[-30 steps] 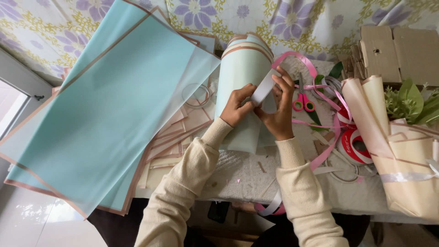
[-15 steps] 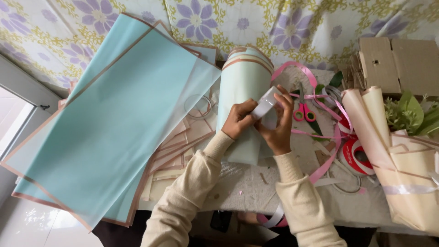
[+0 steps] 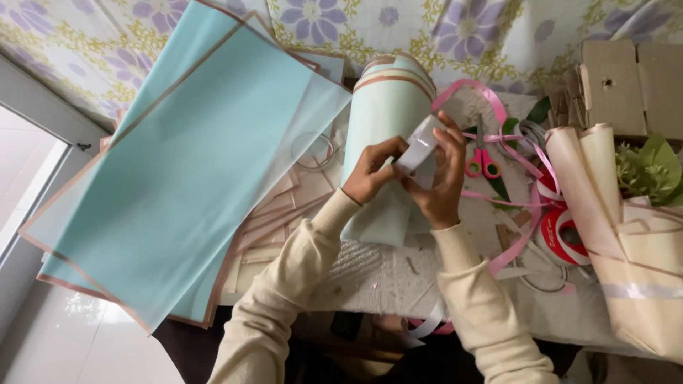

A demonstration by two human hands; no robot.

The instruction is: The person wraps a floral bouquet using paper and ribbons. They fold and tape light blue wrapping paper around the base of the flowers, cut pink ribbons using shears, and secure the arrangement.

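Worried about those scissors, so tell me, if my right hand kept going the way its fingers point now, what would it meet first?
Probably not the scissors. Your right hand points up and slightly left, so past the white strip it holds, it would likely meet the pale green paper roll first, though depth is unclear.

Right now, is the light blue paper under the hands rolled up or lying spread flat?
Rolled up. The light blue paper forms a curved tube with banded rims at its far end, unlike the flat blue sheets beside it.
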